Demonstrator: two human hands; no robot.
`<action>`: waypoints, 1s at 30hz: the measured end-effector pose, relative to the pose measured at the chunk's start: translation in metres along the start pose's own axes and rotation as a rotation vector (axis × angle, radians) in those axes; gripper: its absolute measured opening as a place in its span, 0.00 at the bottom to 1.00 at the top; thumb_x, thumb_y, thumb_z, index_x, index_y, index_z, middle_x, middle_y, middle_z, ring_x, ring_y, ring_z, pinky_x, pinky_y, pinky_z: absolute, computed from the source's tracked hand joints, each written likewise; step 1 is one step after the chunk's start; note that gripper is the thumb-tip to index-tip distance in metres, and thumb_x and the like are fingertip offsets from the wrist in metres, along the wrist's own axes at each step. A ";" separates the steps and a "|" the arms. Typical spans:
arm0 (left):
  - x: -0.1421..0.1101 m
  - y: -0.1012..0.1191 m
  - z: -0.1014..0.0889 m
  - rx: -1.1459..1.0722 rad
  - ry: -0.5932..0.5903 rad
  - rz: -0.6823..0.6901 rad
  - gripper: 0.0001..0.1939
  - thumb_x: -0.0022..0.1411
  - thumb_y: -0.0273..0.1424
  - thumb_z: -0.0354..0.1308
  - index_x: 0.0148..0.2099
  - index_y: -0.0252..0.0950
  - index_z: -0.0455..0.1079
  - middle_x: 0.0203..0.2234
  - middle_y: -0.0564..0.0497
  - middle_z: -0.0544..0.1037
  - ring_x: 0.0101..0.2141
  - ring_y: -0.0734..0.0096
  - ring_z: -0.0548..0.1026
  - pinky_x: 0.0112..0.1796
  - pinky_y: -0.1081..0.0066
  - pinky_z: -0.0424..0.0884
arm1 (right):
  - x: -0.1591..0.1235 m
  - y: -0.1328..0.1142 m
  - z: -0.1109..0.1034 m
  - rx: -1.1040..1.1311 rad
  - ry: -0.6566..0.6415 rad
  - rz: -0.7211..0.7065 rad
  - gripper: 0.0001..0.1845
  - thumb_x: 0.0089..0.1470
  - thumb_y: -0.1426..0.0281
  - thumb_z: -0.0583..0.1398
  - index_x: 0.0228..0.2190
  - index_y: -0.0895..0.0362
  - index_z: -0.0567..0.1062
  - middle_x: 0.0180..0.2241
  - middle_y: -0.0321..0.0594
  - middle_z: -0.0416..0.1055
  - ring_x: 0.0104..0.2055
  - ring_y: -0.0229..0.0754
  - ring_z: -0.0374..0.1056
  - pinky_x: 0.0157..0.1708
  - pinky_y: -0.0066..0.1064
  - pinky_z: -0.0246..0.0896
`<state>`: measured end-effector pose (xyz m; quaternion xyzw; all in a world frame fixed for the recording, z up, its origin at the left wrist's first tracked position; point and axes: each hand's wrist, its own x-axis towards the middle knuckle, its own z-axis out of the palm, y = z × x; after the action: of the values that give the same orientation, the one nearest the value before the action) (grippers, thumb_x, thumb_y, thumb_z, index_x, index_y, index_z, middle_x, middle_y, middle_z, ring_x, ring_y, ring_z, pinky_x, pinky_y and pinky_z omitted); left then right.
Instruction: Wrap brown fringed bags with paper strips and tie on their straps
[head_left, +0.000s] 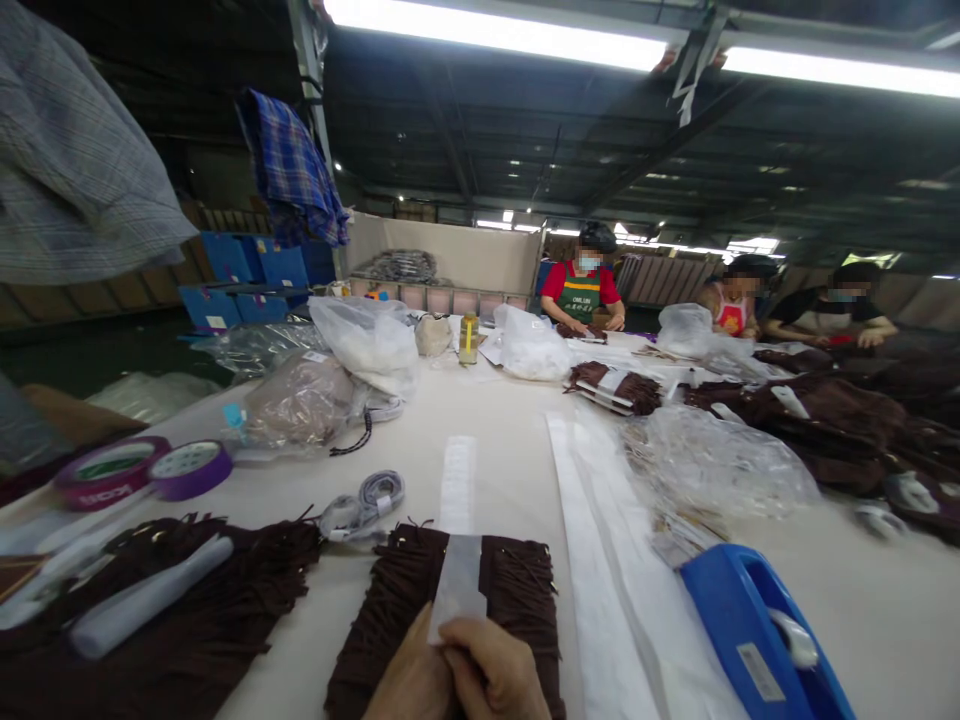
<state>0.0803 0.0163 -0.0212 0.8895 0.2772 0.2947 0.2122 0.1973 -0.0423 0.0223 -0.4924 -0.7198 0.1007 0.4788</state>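
A dark brown fringed bag (525, 590) lies on the table in front of me, with a white paper strip (461, 565) running down its middle. The strip's far end reaches past the bag's top edge onto the table. At the strip's near end, my right hand (502, 665) is closed, with thumb and fingers pinching the paper. Close beside it, my left hand (412, 675) is closed on the strip's left edge, its fingertips partly hidden. A second brown fringed piece (247, 580) lies to the left, with a rolled white paper (154, 595) on it.
At right stand a blue tape dispenser (765, 640), white strips (600, 560) and plastic bags (720, 460). Purple tape rolls (191, 470) and a coiled grey strap (381, 492) are at left. Farther back are a jar (469, 340), a wrapped bundle (615, 385) and several co-workers (583, 285).
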 end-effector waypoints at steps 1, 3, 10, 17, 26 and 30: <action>-0.001 0.003 -0.008 -0.013 -0.016 0.000 0.13 0.64 0.36 0.52 0.47 0.34 0.66 0.41 0.47 0.73 0.36 0.69 0.74 0.38 0.64 0.73 | -0.005 -0.001 0.003 -0.031 0.023 -0.013 0.12 0.53 0.77 0.54 0.39 0.55 0.72 0.30 0.39 0.74 0.30 0.37 0.72 0.31 0.21 0.65; -0.004 0.007 -0.026 -0.006 -0.041 0.024 0.13 0.64 0.33 0.51 0.49 0.36 0.66 0.42 0.47 0.73 0.38 0.68 0.74 0.39 0.65 0.74 | -0.010 -0.005 0.009 -0.055 0.077 -0.022 0.12 0.55 0.75 0.53 0.39 0.55 0.72 0.29 0.40 0.74 0.30 0.37 0.71 0.30 0.20 0.65; -0.035 -0.003 -0.056 0.320 0.041 0.339 0.22 0.60 0.25 0.50 0.57 0.35 0.59 0.45 0.46 0.75 0.46 0.67 0.72 0.49 0.70 0.69 | -0.014 -0.024 0.009 -0.261 0.107 -0.217 0.17 0.60 0.75 0.47 0.29 0.57 0.73 0.21 0.39 0.71 0.23 0.37 0.67 0.24 0.23 0.65; -0.043 -0.003 -0.051 0.417 0.130 0.311 0.24 0.61 0.23 0.42 0.60 0.33 0.56 0.53 0.42 0.68 0.54 0.64 0.64 0.50 0.66 0.68 | -0.021 -0.020 0.009 -0.351 0.014 -0.454 0.18 0.60 0.78 0.45 0.27 0.59 0.71 0.23 0.40 0.73 0.27 0.39 0.69 0.28 0.27 0.68; -0.044 0.004 -0.070 0.435 -0.095 0.540 0.23 0.61 0.20 0.40 0.56 0.35 0.62 0.52 0.45 0.69 0.55 0.67 0.63 0.51 0.64 0.66 | -0.048 -0.030 -0.014 -0.285 -0.061 -0.370 0.19 0.56 0.78 0.48 0.51 0.64 0.59 0.38 0.48 0.74 0.43 0.42 0.69 0.47 0.36 0.64; -0.047 0.009 -0.079 0.444 -0.242 0.583 0.27 0.58 0.26 0.47 0.60 0.35 0.56 0.57 0.42 0.63 0.58 0.60 0.58 0.52 0.59 0.64 | -0.061 -0.029 -0.025 -0.268 -0.144 -0.290 0.22 0.57 0.74 0.51 0.53 0.62 0.57 0.43 0.50 0.72 0.50 0.42 0.66 0.52 0.39 0.60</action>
<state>0.0013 -0.0022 0.0232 0.9837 0.0425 0.1682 -0.0472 0.2025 -0.1139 0.0176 -0.4344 -0.8225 -0.0312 0.3658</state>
